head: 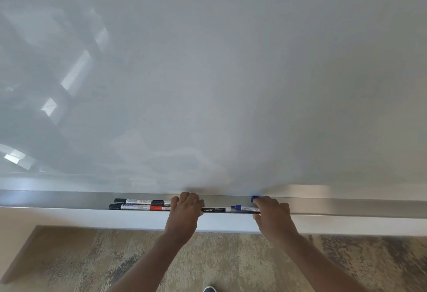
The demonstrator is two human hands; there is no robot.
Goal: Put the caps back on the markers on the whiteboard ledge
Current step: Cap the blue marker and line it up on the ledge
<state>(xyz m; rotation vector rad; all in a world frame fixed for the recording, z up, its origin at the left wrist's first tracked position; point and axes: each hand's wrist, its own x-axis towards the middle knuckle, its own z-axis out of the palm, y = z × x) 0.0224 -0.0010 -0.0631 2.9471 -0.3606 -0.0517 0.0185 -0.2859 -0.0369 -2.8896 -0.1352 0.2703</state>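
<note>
Several markers lie on the metal whiteboard ledge [69,200]. A black-capped marker [141,201] and, in front of it, a marker with a red band [141,207] lie at the left. My left hand [186,208] is curled over the left end of a black "camlin" marker [215,210]. A blue marker [246,208] lies to its right, with my right hand [271,210] over its right end. A blue cap [254,198] shows at my right fingertips. Whether the fingers pinch it is hidden.
The large grey whiteboard [208,72] fills the view above the ledge. Below the ledge are a white wall strip [115,219] and patterned carpet [92,264]. A shoe tip [209,289] shows at the bottom edge.
</note>
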